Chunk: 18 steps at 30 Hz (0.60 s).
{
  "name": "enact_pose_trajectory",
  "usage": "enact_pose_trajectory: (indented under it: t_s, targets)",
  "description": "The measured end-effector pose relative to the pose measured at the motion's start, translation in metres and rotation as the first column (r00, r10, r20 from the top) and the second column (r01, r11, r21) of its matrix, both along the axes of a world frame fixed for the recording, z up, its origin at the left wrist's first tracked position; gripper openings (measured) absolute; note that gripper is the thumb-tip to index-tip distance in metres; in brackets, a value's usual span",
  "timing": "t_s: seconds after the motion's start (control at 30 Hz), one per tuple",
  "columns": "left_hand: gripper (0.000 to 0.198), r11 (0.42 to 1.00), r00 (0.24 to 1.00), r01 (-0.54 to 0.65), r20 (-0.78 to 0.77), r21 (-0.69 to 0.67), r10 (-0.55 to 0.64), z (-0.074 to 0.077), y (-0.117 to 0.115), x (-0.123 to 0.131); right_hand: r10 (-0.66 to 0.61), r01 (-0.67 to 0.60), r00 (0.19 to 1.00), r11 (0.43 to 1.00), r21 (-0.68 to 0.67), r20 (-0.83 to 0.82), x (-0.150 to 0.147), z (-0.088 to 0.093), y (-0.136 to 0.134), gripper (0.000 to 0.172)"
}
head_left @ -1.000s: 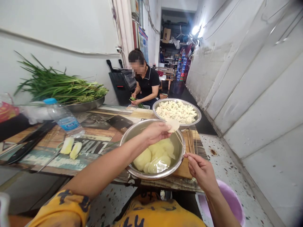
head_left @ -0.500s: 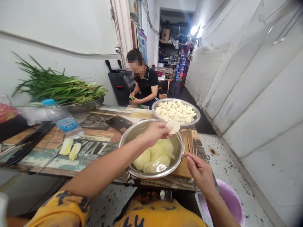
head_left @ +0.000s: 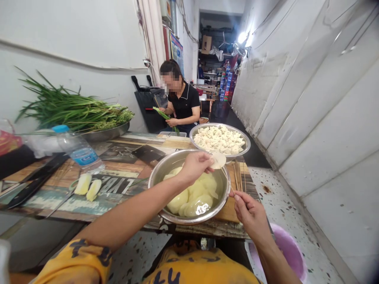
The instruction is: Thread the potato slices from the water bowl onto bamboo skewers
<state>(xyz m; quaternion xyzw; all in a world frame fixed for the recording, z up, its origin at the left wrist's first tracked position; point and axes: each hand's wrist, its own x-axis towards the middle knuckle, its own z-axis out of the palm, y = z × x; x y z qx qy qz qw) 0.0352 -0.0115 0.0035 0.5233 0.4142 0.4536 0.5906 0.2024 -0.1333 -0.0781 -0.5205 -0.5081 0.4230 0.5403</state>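
Pinched in my left hand (head_left: pixel 197 167) is a thin, pale potato slice (head_left: pixel 218 161), held over the far right rim of a metal bowl. My right hand (head_left: pixel 250 213) grips the lower end of a thin wooden skewer (head_left: pixel 227 179), whose upper end meets the slice; whether it pierces it I cannot tell. Below my left forearm, the metal bowl (head_left: pixel 155 173) holds water with several pale yellow potato slices (head_left: pixel 197 194). To the right of the bowl, a bundle of skewers (head_left: pixel 237 175) lies on a wooden board (head_left: pixel 229 213).
Behind the bowl stands a basin of cauliflower pieces (head_left: pixel 220 140). A co-worker (head_left: pixel 183 100) sits beyond the table holding green stalks. At left are a heap of long green stalks (head_left: pixel 74 110), a water bottle (head_left: pixel 83 154), a black knife (head_left: pixel 32 185) and cabbage pieces (head_left: pixel 83 184). A pink bucket (head_left: pixel 287 252) stands lower right.
My hands stay almost in place, with the slice shifted very slightly right. The co-worker sits more upright and has raised the green stalks.
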Motion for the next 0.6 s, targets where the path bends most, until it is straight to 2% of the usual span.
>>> enact_pose_trajectory:
  t_s: [0.27, 0.33, 0.43, 0.5, 0.53, 0.6]
  targets:
    - [0.009, 0.991, 0.991, 0.132, -0.033, -0.035, -0.133, -0.002, -0.006, 0.003, -0.023, 0.023, 1.0, 0.999, 0.036, -0.022, -0.01, 0.01, 0.014, 0.033]
    - [0.009, 0.996, 0.997, 0.077, -0.004, -0.052, -0.077, -0.004, 0.0, 0.001, -0.02, 0.019, 0.999, 0.999, 0.04, 0.038, -0.009, 0.012, 0.014, 0.033]
    - [0.007, 0.994, 0.997, -0.066, 0.044, -0.089, 0.07, -0.006, 0.009, -0.003, 0.039, -0.04, 0.993, 0.999, 0.004, 0.113, -0.003, 0.012, 0.008, 0.032]
    - [0.009, 0.992, 0.995, -0.092, 0.038, -0.081, 0.095, -0.007, 0.01, -0.004, 0.041, -0.042, 0.989, 0.999, 0.009, 0.141, 0.0, 0.011, 0.004, 0.031]
    - [0.01, 0.996, 0.998, -0.053, 0.02, -0.071, 0.055, -0.006, 0.009, -0.003, 0.026, -0.029, 0.988, 0.999, 0.022, 0.152, 0.001, 0.011, 0.003, 0.03]
    - [0.01, 0.989, 0.99, 0.134, -0.042, -0.064, -0.137, -0.004, 0.003, -0.003, -0.014, 0.007, 0.988, 0.999, 0.043, 0.155, 0.002, 0.011, 0.003, 0.03]
